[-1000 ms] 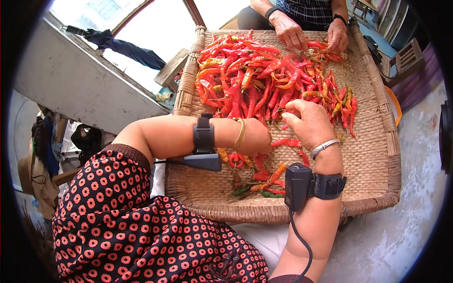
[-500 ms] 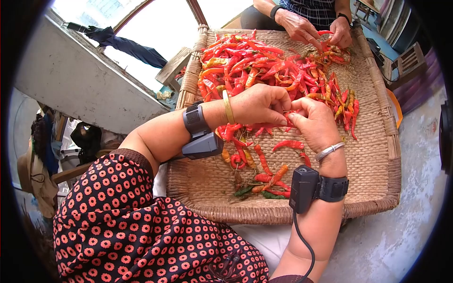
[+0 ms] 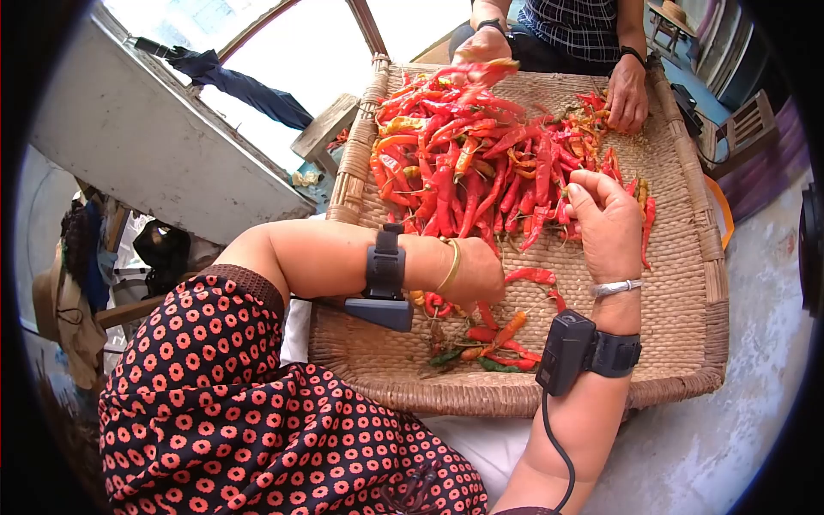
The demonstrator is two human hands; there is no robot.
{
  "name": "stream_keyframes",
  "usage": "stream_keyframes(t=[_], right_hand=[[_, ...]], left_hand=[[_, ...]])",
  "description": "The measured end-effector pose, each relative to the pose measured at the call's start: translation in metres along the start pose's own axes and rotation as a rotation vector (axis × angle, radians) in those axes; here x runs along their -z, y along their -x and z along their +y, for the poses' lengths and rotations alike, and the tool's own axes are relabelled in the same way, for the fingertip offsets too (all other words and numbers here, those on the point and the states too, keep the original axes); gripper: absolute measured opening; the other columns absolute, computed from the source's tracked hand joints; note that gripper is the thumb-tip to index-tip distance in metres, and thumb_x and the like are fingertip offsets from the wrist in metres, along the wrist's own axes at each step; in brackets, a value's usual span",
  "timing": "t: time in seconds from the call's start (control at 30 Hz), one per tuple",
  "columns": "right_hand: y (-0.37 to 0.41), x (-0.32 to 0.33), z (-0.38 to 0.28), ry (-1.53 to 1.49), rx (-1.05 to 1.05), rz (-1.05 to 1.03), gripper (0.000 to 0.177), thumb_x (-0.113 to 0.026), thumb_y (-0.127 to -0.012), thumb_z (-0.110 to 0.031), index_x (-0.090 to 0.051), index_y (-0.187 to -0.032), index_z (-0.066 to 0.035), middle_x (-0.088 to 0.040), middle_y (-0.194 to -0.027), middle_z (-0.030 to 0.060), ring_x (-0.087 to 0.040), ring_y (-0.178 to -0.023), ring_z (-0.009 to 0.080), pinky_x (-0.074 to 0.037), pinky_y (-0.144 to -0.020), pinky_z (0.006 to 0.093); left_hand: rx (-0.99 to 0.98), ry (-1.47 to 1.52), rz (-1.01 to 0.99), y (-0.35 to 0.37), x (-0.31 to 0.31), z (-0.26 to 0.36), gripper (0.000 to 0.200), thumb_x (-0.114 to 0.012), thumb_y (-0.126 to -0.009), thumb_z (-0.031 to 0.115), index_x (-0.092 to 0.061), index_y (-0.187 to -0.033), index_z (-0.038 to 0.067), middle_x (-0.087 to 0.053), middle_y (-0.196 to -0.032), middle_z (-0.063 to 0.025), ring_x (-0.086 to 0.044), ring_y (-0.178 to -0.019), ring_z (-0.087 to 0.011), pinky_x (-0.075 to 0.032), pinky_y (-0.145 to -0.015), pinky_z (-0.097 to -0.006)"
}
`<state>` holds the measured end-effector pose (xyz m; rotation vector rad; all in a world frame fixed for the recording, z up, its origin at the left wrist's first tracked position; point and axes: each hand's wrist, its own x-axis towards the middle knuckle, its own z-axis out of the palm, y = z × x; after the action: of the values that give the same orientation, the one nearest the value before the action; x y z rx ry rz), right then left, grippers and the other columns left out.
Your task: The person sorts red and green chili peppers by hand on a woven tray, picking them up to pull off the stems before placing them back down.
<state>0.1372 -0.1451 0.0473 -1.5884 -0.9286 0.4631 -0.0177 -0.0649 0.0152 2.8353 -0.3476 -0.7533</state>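
Observation:
Many red chili peppers (image 3: 463, 163), some partly orange or yellow, are heaped in a wide woven basket tray (image 3: 678, 343). My left hand (image 3: 476, 273) hangs over the near left part of the tray, its back toward me and its fingers hidden beneath it. Just below it lies a small scatter of red, orange and green chili peppers (image 3: 502, 330). At the right edge of the heap, my right hand (image 3: 611, 219) pinches a red chili pepper (image 3: 565, 208) near its stem end between thumb and forefinger.
Across the tray, another person's one hand (image 3: 482, 50) is blurred around chili peppers, and the other hand (image 3: 628, 96) rests low on the heap's right side. A folded umbrella (image 3: 245, 90) leans on the ledge at left. A wooden stool (image 3: 747, 129) stands at right.
My hands were together over the heap and are now apart: the left has moved down toward the small scatter, the right slightly right. The other person's hands have also separated, one moving left.

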Motion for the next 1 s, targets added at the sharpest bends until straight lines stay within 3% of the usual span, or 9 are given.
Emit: stream_keyframes(t=[0.13, 0.3, 0.43, 0.5, 0.57, 0.63, 0.7, 0.83, 1.0], right_hand=[[0.005, -0.004, -0.006, 0.016, -0.033, -0.116, 0.016, -0.061, -0.078, -0.01, -0.063, -0.091, 0.001, -0.065, -0.075, 0.0064, -0.058, -0.066, 0.0093, -0.047, -0.061, 0.0239], [0.005, -0.004, -0.005, 0.097, -0.009, -0.137, 0.015, -0.061, -0.078, -0.01, -0.063, -0.088, 0.0, -0.065, -0.075, 0.0082, -0.06, -0.065, 0.0109, -0.047, -0.06, 0.0245], [0.005, -0.005, -0.007, 0.08, 0.023, -0.082, 0.018, -0.062, -0.078, -0.011, -0.063, -0.091, 0.001, -0.065, -0.076, 0.0089, -0.06, -0.065, 0.0116, -0.047, -0.061, 0.0246], [0.005, -0.006, -0.005, 0.092, 0.051, -0.025, 0.02, -0.063, -0.078, -0.012, -0.062, -0.093, 0.001, -0.065, -0.077, 0.0093, -0.06, -0.066, 0.0119, -0.048, -0.061, 0.0249], [0.005, -0.005, -0.007, 0.135, 0.067, 0.042, 0.02, -0.063, -0.078, -0.011, -0.062, -0.094, 0.001, -0.065, -0.077, 0.0095, -0.06, -0.066, 0.0119, -0.048, -0.061, 0.0251], [0.005, -0.006, -0.006, 0.105, 0.046, 0.035, 0.019, -0.062, -0.079, -0.011, -0.062, -0.094, 0.001, -0.065, -0.077, 0.0096, -0.06, -0.066, 0.0121, -0.048, -0.061, 0.0254], [0.005, -0.007, -0.005, 0.128, 0.06, 0.032, 0.018, -0.062, -0.079, -0.011, -0.062, -0.093, 0.001, -0.065, -0.077, 0.0097, -0.06, -0.066, 0.0122, -0.048, -0.061, 0.0256], [0.006, -0.007, -0.011, 0.15, 0.035, 0.003, 0.017, -0.061, -0.079, -0.01, -0.063, -0.091, 0.001, -0.065, -0.076, 0.0098, -0.06, -0.066, 0.0122, -0.048, -0.061, 0.0256], [0.007, -0.007, -0.009, 0.134, 0.021, -0.04, 0.015, -0.061, -0.078, -0.01, -0.063, -0.088, 0.0, -0.065, -0.073, 0.0099, -0.061, -0.065, 0.0131, -0.048, -0.061, 0.0262]], left_hand=[[-0.006, -0.183, 0.057, -0.005, -0.01, 0.0, 0.017, -0.06, -0.072, 0.021, -0.059, -0.079, 0.006, -0.059, -0.078, -0.0074, -0.061, -0.074, -0.0252, -0.049, -0.06, -0.038], [-0.035, -0.055, 0.099, 0.005, 0.006, -0.016, 0.009, -0.057, -0.073, 0.014, -0.06, -0.075, 0.006, -0.059, -0.076, -0.0077, -0.061, -0.07, -0.0262, -0.049, -0.056, -0.0354], [0.03, 0.556, 0.639, 0.018, 0.032, -0.042, 0.013, -0.063, -0.072, 0.008, -0.06, -0.084, 0.004, -0.058, -0.073, -0.0074, -0.059, -0.065, -0.0176, -0.048, -0.058, -0.0286], [0.256, 0.714, 1.157, 0.014, 0.036, -0.057, 0.022, -0.066, -0.071, 0.01, -0.06, -0.091, 0.003, -0.057, -0.072, -0.0079, -0.057, -0.061, -0.0144, -0.047, -0.058, -0.0265], [0.462, 0.262, 1.315, 0.021, 0.041, -0.061, 0.028, -0.066, -0.071, 0.01, -0.058, -0.097, 0.002, -0.057, -0.073, -0.0082, -0.057, -0.061, -0.0143, -0.047, -0.058, -0.0254], [0.428, 0.199, 1.263, 0.017, 0.033, -0.061, 0.032, -0.066, -0.072, 0.013, -0.056, -0.101, 0.005, -0.057, -0.077, -0.0084, -0.058, -0.062, -0.0175, -0.048, -0.058, -0.0274], [-0.02, 0.058, 0.831, 0.007, 0.02, -0.049, 0.03, -0.064, -0.073, 0.018, -0.054, -0.1, 0.008, -0.058, -0.078, -0.0087, -0.058, -0.062, -0.0227, -0.048, -0.057, -0.0311], [-0.111, 0.097, 0.142, -0.009, 0.01, 0.024, 0.022, -0.06, -0.075, 0.027, -0.057, -0.085, 0.009, -0.059, -0.072, -0.0084, -0.06, -0.064, -0.0268, -0.049, -0.055, -0.0383], [-0.174, 0.082, 0.103, -0.019, -0.019, 0.037, 0.022, -0.058, -0.074, 0.026, -0.058, -0.086, 0.008, -0.059, -0.073, -0.0088, -0.061, -0.063, -0.0273, -0.049, -0.052, -0.0392]])
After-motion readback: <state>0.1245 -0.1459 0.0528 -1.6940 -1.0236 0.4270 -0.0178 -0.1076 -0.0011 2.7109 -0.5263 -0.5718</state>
